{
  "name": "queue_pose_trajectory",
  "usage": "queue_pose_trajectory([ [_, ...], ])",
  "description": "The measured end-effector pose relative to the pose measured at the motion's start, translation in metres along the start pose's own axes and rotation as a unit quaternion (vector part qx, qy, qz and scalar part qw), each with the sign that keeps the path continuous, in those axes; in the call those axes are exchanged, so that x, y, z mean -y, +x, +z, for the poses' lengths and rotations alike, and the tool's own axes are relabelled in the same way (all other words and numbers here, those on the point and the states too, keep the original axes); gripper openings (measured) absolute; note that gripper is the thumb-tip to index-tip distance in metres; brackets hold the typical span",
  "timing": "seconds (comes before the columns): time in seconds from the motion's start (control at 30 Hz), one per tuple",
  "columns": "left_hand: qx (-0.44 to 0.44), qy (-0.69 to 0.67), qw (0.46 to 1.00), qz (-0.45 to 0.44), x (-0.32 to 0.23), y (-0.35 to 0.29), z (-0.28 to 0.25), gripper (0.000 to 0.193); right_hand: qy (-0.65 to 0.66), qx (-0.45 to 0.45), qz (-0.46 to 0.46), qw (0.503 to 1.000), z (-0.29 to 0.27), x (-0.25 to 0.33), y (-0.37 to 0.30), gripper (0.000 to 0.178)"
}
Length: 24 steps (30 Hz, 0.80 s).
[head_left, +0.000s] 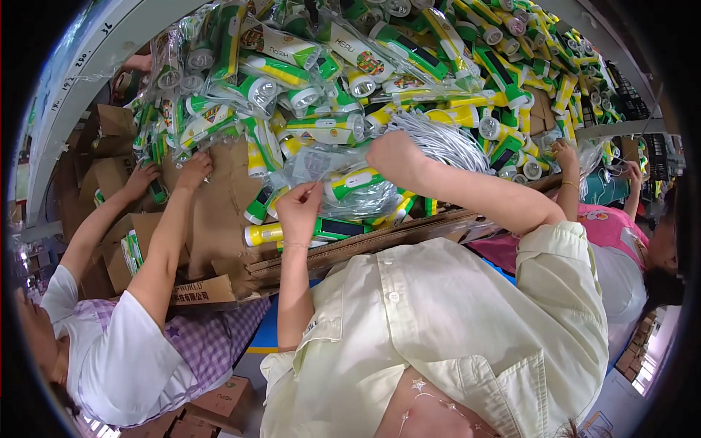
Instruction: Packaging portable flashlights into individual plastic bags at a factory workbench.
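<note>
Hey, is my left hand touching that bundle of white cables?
Apart. The head view shows your left hand well to the left of the white cables, with a bagged green-and-yellow flashlight lying between them.

Brown cartons (223,400) — black crates (661,159)

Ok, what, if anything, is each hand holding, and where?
Left hand: apparently clear plastic bag, pinched near its left edge. Right hand: fingers hidden, cannot tell.

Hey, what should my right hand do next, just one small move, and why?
Perhaps slide one of the white cables free: your right hand is right at their near end, while your left hand seems to pinch clear plastic.
</note>
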<state>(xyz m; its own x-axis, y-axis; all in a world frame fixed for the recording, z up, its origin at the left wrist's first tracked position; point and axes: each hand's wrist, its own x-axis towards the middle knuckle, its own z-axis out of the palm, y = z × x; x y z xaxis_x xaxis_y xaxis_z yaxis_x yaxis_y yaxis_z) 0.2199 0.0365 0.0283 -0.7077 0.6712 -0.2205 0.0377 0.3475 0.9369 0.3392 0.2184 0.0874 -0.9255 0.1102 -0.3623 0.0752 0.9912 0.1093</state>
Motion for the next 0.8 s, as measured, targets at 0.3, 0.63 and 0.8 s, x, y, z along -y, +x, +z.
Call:
queue_pose_trajectory([
  [0.3,0.162,-0.176,0.967,-0.084,0.024,0.007,-0.028,0.022,0.135,-0.221,-0.023,0.966,-0.015,0.006,0.013,0.013],
  [0.63,0.123,-0.099,0.987,-0.041,0.037,0.010,-0.026,0.020,0.168,-0.291,0.080,0.938,0.026,0.033,0.046,0.037],
  [0.8,0.074,-0.073,0.994,-0.036,0.029,0.008,-0.018,0.017,0.151,-0.239,0.082,0.956,0.024,0.031,0.052,0.045],
])
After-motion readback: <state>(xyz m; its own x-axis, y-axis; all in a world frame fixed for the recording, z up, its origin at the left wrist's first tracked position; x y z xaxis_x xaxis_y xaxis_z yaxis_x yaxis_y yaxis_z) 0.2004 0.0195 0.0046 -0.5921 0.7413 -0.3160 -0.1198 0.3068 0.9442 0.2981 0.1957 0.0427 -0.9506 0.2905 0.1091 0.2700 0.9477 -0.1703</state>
